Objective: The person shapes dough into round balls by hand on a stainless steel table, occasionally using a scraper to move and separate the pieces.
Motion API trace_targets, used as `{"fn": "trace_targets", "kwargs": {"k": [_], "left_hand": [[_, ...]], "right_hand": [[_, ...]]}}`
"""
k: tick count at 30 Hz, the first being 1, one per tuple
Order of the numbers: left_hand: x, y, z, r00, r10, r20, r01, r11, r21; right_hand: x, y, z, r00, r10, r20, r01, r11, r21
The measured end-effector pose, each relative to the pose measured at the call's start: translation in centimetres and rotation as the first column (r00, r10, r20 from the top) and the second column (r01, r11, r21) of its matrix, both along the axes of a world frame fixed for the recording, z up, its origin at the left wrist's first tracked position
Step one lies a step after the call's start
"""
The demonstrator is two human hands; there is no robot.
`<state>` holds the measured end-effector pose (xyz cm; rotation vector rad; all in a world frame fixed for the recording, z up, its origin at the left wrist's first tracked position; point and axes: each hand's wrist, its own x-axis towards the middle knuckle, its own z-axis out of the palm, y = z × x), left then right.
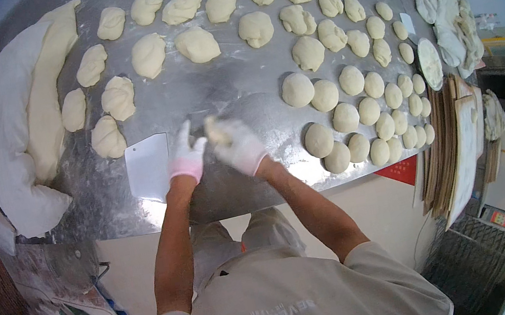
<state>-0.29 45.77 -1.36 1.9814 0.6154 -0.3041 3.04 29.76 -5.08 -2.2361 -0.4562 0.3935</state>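
On the metal table, my left hand, in a white glove with a pink cuff, points away from me with its thumb apart from the fingers. It is empty, beside a white flat dough scraper. My right hand, gloved alike and slightly blurred, is closed round a small piece of dough; part of the piece is hidden by the glove. Beyond my hands lie rough dough pieces. Smooth round dough balls sit in rows to my right.
A long dough mass lies at the left, partly under a white cloth. At the right edge are a round white dish, bunched cloths and a stack of upright boards. The table's front edge runs close to my body.
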Motion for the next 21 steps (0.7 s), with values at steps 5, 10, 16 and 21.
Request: {"fn": "trace_targets", "kwargs": {"k": [5,10,16,21], "left_hand": [[-5.3,-1.3,-2.8,0.923,-0.384,-0.025,0.385,0.922,0.028],[-3.7,-2.6,-2.5,0.886,-0.464,-0.006,0.451,0.857,0.251],[-4.6,0.0,-3.5,0.643,-0.629,0.438,0.346,0.748,0.567],[-6.9,-0.3,-1.4,0.958,-0.285,-0.02,0.285,0.958,0.013]], "right_hand": [[-6.3,-3.2,-0.6,0.979,0.165,-0.116,-0.133,0.962,0.24],[-5.7,-2.0,-2.7,0.984,-0.015,0.177,0.035,0.994,-0.108],[-3.3,0.8,-3.2,0.938,0.081,0.338,-0.04,0.991,-0.126],[-5.6,-0.9,-3.4,0.949,0.315,0.005,-0.313,0.939,0.144]]}}
